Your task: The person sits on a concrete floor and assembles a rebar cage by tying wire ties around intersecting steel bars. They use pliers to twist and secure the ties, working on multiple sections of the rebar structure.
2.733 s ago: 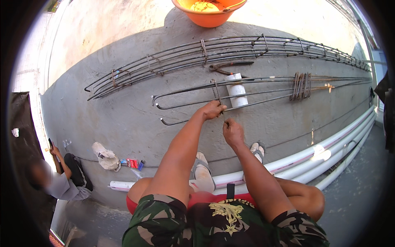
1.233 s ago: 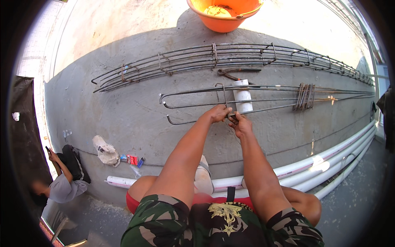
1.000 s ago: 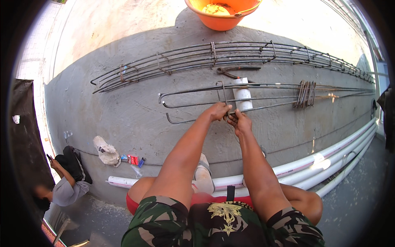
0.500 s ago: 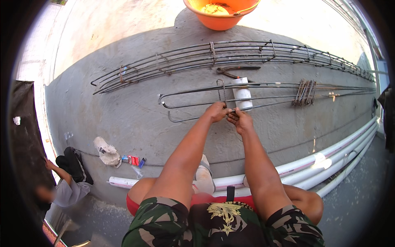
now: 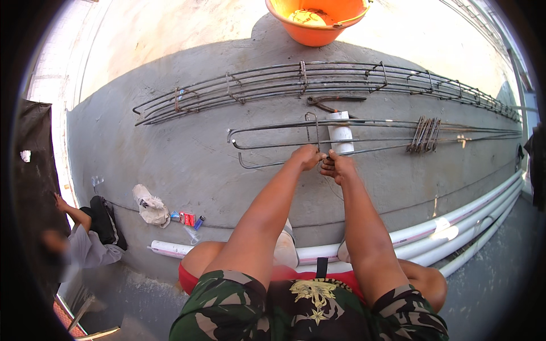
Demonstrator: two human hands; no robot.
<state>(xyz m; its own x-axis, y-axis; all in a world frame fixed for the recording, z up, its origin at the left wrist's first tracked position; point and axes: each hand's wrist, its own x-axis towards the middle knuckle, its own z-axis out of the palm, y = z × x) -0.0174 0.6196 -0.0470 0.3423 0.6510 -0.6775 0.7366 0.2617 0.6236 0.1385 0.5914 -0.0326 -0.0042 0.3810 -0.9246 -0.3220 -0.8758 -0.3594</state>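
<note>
My left hand (image 5: 307, 157) is closed around the nearest steel rebar (image 5: 261, 167), at the near corner of a thin rectangular stirrup (image 5: 318, 129). Close beside it, my right hand (image 5: 339, 166) is pinched at the same joint; whatever its fingers hold is too small to make out. A faint thin wire curves below the right hand. The hooked rebars run rightward, propped on a short white pipe piece (image 5: 341, 133). Farther along them hangs a cluster of rusty stirrups (image 5: 424, 134). Beyond the white piece lie pincers (image 5: 324, 103) with rusty handles.
A long tied rebar cage (image 5: 256, 82) lies farther off, with an orange tub (image 5: 315, 35) behind it. Long white pipes (image 5: 421, 230) lie near my legs. At left are a whitish cloth bag (image 5: 151, 206), a red pack (image 5: 187, 219) and a blue lighter (image 5: 199, 222). Another person's arm (image 5: 73, 211) shows far left.
The view has shifted slightly, so the scene sits a little farther right. Both hands stay together at the stirrup's corner, with the right fingers slightly repositioned.
</note>
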